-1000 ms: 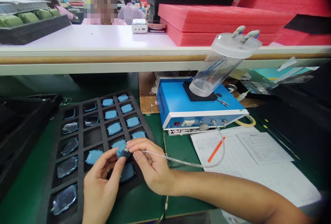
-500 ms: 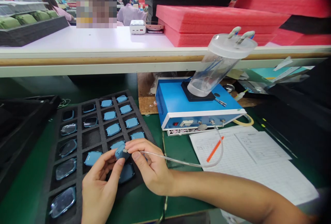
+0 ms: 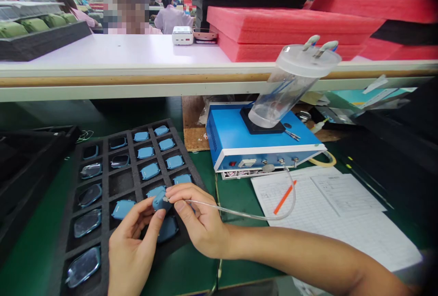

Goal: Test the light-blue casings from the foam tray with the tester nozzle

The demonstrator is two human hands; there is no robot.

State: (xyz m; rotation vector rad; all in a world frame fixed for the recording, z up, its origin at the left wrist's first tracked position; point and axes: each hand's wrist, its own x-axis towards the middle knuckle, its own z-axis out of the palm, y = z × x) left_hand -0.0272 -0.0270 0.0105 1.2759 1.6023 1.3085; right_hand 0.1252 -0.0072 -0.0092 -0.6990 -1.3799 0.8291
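Note:
Between thumb and fingers, my left hand (image 3: 137, 236) grips a small blue watch case (image 3: 159, 201) above the foam tray. My right hand (image 3: 198, 218) is closed on the end of a clear thin tube (image 3: 236, 214), whose metal tip touches the side of the case. The tube curves back to the front of a blue machine (image 3: 246, 143). Under both hands lies a black foam tray (image 3: 137, 178). Its right-hand compartments hold blue watch cases (image 3: 149, 171), and its left-hand ones hold cases with glassy faces (image 3: 87, 223).
On the machine leans a clear cylinder (image 3: 280, 90) on a black base. Printed sheets (image 3: 318, 205) with an orange strip (image 3: 284, 198) lie to the right. A white shelf (image 3: 137, 56) crosses behind, bearing red foam blocks (image 3: 280, 29) and a white power bank (image 3: 182, 36). People sit beyond it.
My hands, the watch case and the tube hold nearly the same position. Behind the shelf, a person has shifted slightly.

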